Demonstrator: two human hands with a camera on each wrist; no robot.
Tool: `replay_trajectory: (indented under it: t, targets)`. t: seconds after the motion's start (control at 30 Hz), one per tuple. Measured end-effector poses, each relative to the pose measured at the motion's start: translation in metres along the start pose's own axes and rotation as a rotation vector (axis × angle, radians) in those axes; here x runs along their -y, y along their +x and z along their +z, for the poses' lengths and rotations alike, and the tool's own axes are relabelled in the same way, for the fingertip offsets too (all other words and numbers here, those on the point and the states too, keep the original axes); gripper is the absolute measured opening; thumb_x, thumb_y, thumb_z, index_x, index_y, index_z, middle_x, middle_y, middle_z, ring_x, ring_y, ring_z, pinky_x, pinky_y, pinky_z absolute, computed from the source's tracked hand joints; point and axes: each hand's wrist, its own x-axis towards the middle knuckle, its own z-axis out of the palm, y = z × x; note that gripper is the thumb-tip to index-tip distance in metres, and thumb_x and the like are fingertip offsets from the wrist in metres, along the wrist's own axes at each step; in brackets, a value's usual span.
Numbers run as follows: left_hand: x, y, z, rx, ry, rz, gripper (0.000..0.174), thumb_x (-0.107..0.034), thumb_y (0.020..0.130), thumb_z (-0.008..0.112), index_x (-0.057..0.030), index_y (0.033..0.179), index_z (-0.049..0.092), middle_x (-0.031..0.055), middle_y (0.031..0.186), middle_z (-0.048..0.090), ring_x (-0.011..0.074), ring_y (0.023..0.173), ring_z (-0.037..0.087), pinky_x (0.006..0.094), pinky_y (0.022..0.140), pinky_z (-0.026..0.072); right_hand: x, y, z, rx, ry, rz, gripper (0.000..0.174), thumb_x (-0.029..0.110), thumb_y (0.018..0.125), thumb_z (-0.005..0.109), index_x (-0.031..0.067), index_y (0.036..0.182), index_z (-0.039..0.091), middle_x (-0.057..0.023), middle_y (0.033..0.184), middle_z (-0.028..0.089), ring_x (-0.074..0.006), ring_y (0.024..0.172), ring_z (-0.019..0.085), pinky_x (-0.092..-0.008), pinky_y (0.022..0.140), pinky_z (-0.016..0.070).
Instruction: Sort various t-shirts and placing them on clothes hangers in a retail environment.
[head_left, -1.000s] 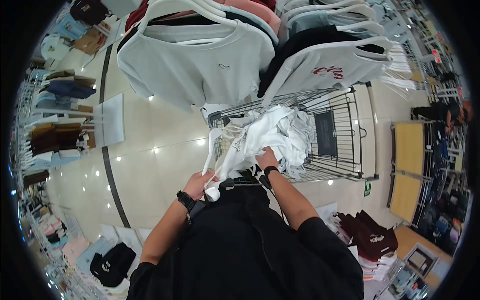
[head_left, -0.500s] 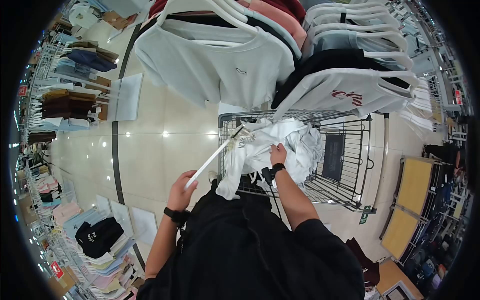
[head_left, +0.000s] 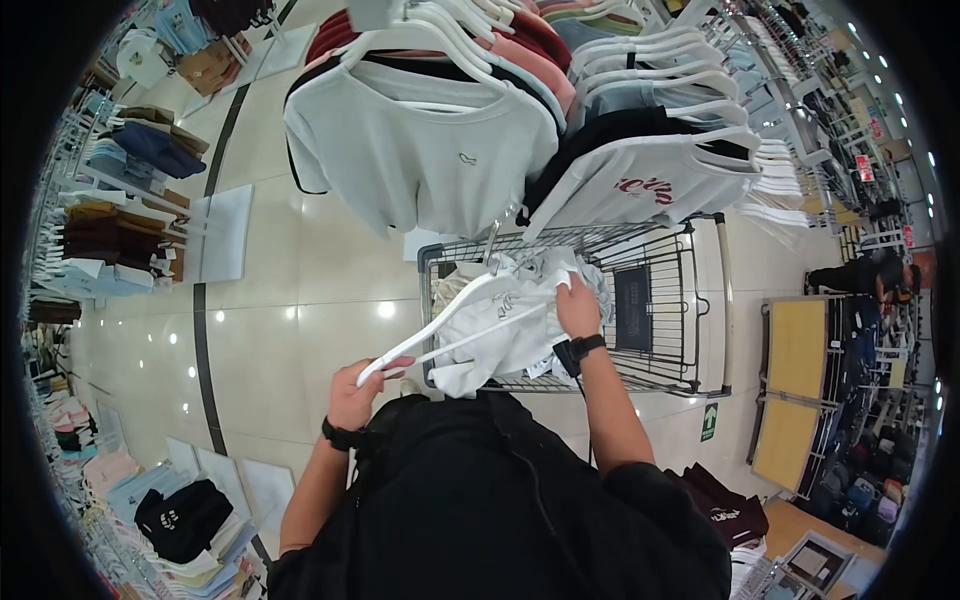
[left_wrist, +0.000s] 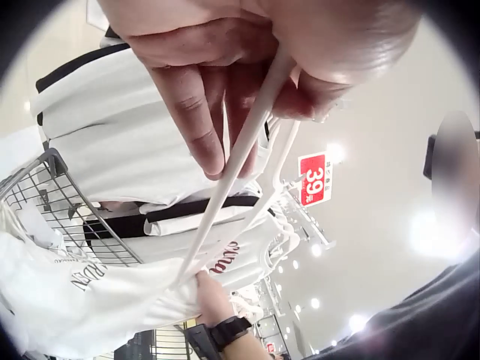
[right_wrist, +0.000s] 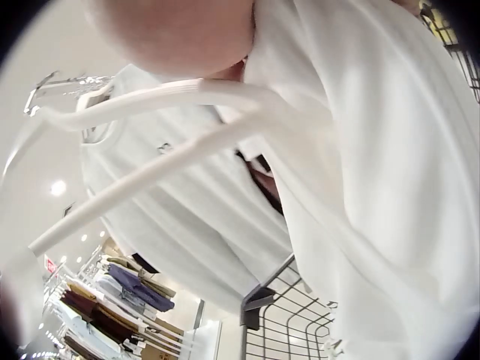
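Two hands, one hanger: the left hand (head_left: 354, 397) has its fingers clamped on one end of the white hanger (head_left: 440, 330), and the right hand (head_left: 579, 308) pinches the one white shirt (head_left: 490, 335) at the hanger's other end. Shirt and hanger are over the one cart (head_left: 655, 300), beside hanging shirts (head_left: 430, 150) at its far side.

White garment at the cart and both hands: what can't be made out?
Full print on the garment: partly lost in folds, left wrist view.
Most of the right hand: cut off by the top edge, right wrist view.
Writing on the label: too small, head view.
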Motion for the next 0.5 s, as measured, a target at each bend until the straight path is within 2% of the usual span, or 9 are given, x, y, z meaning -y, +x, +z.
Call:
replay_trajectory:
  t: [0.07, 0.13, 0.2, 0.23, 0.27, 0.33, 0.37, 0.4, 0.5]
  targets:
    - [-0.010, 0.004, 0.012, -0.001, -0.193, 0.056, 0.041, -0.027, 0.104, 0.054, -0.0020, 0.072, 0.049, 0.0312, 0.112, 0.069, 0.0360, 0.111, 0.067, 0.0451, 0.095, 0.0561, 0.028, -0.027, -0.003, 0.007, -0.107, -0.090, 0.033, 0.027, 0.093, 0.054, -0.0003, 0.105, 0.068, -0.0287, 0.095, 0.068, -0.0484, 0.093, 0.064, -0.0552, 0.079, 0.0494]
    - [-0.008, 0.005, 0.001, 0.020, -0.197, 0.116, 0.042, -0.031, 0.104, 0.055, 0.0013, 0.078, 0.056, 0.0266, 0.113, 0.070, 0.0309, 0.108, 0.069, 0.0383, 0.089, 0.0571, 0.053, -0.049, -0.008, -0.032, -0.137, -0.144, 0.034, 0.030, 0.092, 0.055, 0.0000, 0.103, 0.069, -0.0258, 0.091, 0.070, -0.0469, 0.085, 0.065, -0.0558, 0.075, 0.0487]
    - [-0.011, 0.001, -0.018, 0.143, -0.003, 0.090, 0.042, -0.032, 0.104, 0.055, 0.0057, 0.091, 0.066, 0.0200, 0.116, 0.072, 0.0236, 0.103, 0.069, 0.0301, 0.080, 0.0553, 0.066, -0.067, -0.010, -0.290, -0.208, -0.624, 0.033, 0.029, 0.090, 0.056, -0.0016, 0.093, 0.069, -0.0249, 0.088, 0.070, -0.0460, 0.078, 0.064, -0.0552, 0.069, 0.0469]
    - [-0.014, -0.003, -0.027, 0.168, -0.009, 0.068, 0.041, -0.032, 0.103, 0.056, 0.0064, 0.106, 0.070, 0.0139, 0.115, 0.073, 0.0179, 0.101, 0.068, 0.0263, 0.077, 0.0513, 0.079, -0.077, -0.012, -0.384, -0.122, -0.709, 0.028, 0.023, 0.087, 0.058, -0.0029, 0.087, 0.069, -0.0218, 0.083, 0.068, -0.0416, 0.072, 0.061, -0.0495, 0.066, 0.0452]
    - [-0.015, -0.004, -0.035, 0.176, -0.007, 0.095, 0.041, -0.032, 0.103, 0.056, 0.0064, 0.106, 0.070, 0.0139, 0.115, 0.073, 0.0179, 0.101, 0.068, 0.0263, 0.077, 0.0513, 0.078, -0.086, -0.011, -0.411, -0.126, -0.719, 0.028, 0.023, 0.087, 0.058, -0.0029, 0.087, 0.069, -0.0218, 0.083, 0.068, -0.0416, 0.072, 0.061, -0.0495, 0.066, 0.0452]
    - [-0.016, -0.008, -0.050, 0.200, -0.080, 0.118, 0.028, -0.019, 0.100, 0.060, 0.0031, 0.110, 0.072, 0.0058, 0.105, 0.073, 0.0100, 0.084, 0.059, 0.0256, 0.077, 0.0479, 0.066, -0.105, -0.012, 0.040, 0.130, -0.248, 0.023, 0.018, 0.085, 0.060, -0.0031, 0.087, 0.069, -0.0189, 0.080, 0.065, -0.0378, 0.074, 0.060, -0.0423, 0.067, 0.0448]
    - [-0.018, -0.010, -0.060, 0.225, -0.070, 0.086, 0.026, -0.016, 0.097, 0.064, 0.0022, 0.113, 0.069, 0.0096, 0.110, 0.072, 0.0165, 0.092, 0.064, 0.0302, 0.084, 0.0500, 0.065, -0.114, -0.013, 0.119, 0.258, -0.225, 0.020, 0.012, 0.087, 0.059, -0.0017, 0.098, 0.069, -0.0135, 0.084, 0.067, -0.0283, 0.079, 0.063, -0.0379, 0.069, 0.0438]
    - [-0.021, -0.012, -0.066, 0.235, -0.071, 0.096, 0.026, -0.016, 0.097, 0.064, 0.0022, 0.113, 0.069, 0.0096, 0.110, 0.072, 0.0165, 0.092, 0.064, 0.0302, 0.084, 0.0500, 0.075, -0.126, -0.018, 0.105, 0.256, -0.227, 0.020, 0.012, 0.087, 0.059, -0.0017, 0.098, 0.069, -0.0135, 0.084, 0.067, -0.0283, 0.079, 0.063, -0.0379, 0.069, 0.0438]
    - [-0.037, -0.024, -0.078, -0.129, 0.484, 0.421, 0.036, -0.009, 0.086, 0.072, -0.0015, 0.120, 0.062, 0.0184, 0.133, 0.061, 0.0376, 0.121, 0.058, 0.0426, 0.104, 0.0447, 0.109, -0.175, -0.042, 0.093, 0.537, -0.246, 0.026, 0.011, 0.099, 0.053, -0.0013, 0.120, 0.064, -0.0062, 0.102, 0.070, -0.0111, 0.089, 0.059, -0.0293, 0.076, 0.0455]
